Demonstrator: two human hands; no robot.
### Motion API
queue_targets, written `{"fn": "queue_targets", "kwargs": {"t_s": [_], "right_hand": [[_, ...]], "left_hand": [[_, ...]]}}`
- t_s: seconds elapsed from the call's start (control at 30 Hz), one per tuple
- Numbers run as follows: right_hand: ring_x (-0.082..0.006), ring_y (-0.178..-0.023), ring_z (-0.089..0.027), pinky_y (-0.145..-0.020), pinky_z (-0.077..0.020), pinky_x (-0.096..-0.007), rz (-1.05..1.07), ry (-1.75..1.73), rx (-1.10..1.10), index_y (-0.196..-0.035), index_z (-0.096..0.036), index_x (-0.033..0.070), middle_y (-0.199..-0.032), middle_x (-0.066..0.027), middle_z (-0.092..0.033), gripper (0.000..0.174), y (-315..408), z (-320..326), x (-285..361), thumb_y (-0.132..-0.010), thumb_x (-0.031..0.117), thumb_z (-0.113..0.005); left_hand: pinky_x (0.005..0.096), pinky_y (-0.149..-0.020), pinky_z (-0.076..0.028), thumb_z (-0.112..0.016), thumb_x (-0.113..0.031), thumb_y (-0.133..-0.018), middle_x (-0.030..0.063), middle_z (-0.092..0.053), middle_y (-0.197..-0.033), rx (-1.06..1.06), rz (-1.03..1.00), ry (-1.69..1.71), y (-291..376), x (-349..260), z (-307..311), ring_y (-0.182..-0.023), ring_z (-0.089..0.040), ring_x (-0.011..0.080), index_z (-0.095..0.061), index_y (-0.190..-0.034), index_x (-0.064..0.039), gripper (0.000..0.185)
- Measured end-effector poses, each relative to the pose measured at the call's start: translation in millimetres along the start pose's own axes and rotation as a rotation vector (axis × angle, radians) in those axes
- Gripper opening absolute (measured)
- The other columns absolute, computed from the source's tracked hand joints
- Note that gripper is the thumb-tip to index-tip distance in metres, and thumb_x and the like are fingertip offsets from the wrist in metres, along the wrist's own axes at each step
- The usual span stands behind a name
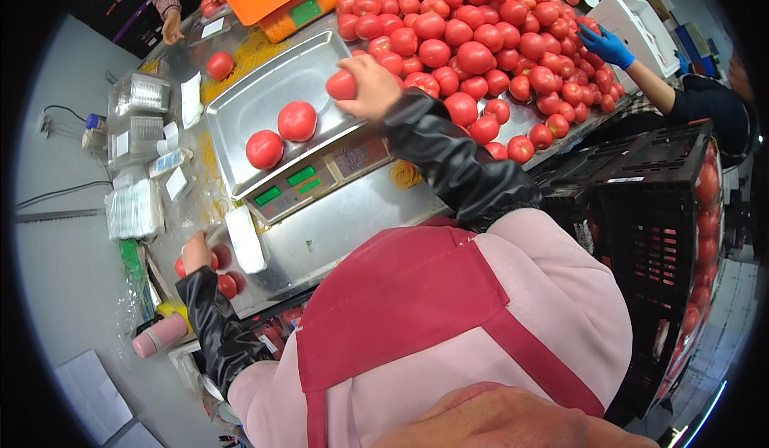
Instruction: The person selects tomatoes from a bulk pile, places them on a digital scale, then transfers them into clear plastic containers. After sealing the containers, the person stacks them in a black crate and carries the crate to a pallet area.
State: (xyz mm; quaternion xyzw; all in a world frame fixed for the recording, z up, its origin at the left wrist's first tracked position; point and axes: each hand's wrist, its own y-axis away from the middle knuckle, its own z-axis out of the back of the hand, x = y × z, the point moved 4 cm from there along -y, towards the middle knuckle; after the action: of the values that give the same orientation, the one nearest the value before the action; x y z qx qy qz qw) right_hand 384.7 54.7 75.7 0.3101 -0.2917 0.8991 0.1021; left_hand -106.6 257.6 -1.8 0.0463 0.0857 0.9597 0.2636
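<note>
My right hand (373, 86) grips a tomato (341, 84) over the right end of a metal tray (231, 108). Two more tomatoes (297, 121) lie in the tray, which rests on a digital scale (297, 187) with lit green displays. Beyond it spreads a large heap of tomatoes (474, 57). Lower left, my left hand (196, 252) is on a tomato (180, 267) at the table's edge; its fingers are partly hidden. Another tomato (227, 286) sits beside that hand. A white pad stack (245, 241) lies between the left hand and the scale.
Plastic punnets (141, 93), yellow rubber bands (243, 57) and an orange scale (300, 12) stand on the table. Black crates (643, 226) of tomatoes are stacked at the right. A co-worker's blue-gloved hand (607, 45) holds a tomato by a white foam box (637, 33); another person's hands (172, 26) are top left.
</note>
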Motion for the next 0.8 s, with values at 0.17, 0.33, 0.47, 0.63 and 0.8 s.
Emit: {"fn": "queue_targets", "kwargs": {"t_s": [0.17,0.33,0.47,0.63,0.8], "right_hand": [[-0.0308,-0.108,-0.051,-0.095,-0.0418,-0.0391,-0.243,0.103,-0.311,-0.115,-0.053,0.005,-0.113,-0.0165,-0.053,0.062,69,96,-59,-0.062,0.023,-0.080],[-0.0338,-0.112,-0.050,-0.096,-0.0413,-0.0409,-0.599,0.567,-0.537,-0.119,-0.052,0.005,-0.118,-0.0174,-0.051,0.059,124,176,-142,-0.067,0.022,-0.076],[-0.0332,-0.113,-0.049,-0.097,-0.0402,-0.0409,-0.360,0.641,-0.525,-0.116,-0.055,0.003,-0.119,-0.0174,-0.052,0.046,121,188,-169,-0.073,0.016,-0.069],[-0.0388,-0.114,-0.046,-0.096,-0.0396,-0.0452,-0.268,0.840,-0.650,-0.119,-0.053,0.007,-0.118,-0.0183,-0.052,0.051,76,209,-206,-0.070,0.010,-0.067],[-0.0372,-0.128,-0.038,-0.106,-0.0344,-0.0457,-0.924,0.901,-0.124,-0.138,-0.038,0.018,-0.141,-0.0183,-0.035,0.084,44,249,-295,-0.065,0.030,-0.078]], "left_hand": [[0.0445,-0.070,-0.048,-0.050,-0.008,-0.082,0.0176,-0.065,-0.086,-0.227,-0.037,0.021,15,2,1,-0.082,-0.062,0.0359,-0.061,-0.089,-0.005,0.014],[0.0446,-0.067,-0.045,-0.056,-0.009,-0.082,0.0161,-0.059,-0.081,-0.372,-0.016,-0.156,21,6,20,-0.077,-0.057,0.0362,-0.057,-0.086,-0.005,0.006],[0.0394,-0.067,-0.045,-0.058,-0.009,-0.086,0.0159,-0.056,-0.082,-0.754,0.130,0.065,31,-13,73,-0.075,-0.055,0.0320,-0.056,-0.088,-0.002,0.008],[0.0353,-0.068,-0.046,-0.059,-0.003,-0.087,0.0145,-0.057,-0.082,-1.036,-0.058,0.436,64,-111,100,-0.074,-0.055,0.0291,-0.058,-0.094,0.003,0.009],[0.0367,-0.068,-0.048,-0.062,0.005,-0.065,0.0109,-0.062,-0.086,-0.564,-0.631,0.466,103,-261,54,-0.078,-0.059,0.0293,-0.066,-0.098,-0.005,0.035]]}}
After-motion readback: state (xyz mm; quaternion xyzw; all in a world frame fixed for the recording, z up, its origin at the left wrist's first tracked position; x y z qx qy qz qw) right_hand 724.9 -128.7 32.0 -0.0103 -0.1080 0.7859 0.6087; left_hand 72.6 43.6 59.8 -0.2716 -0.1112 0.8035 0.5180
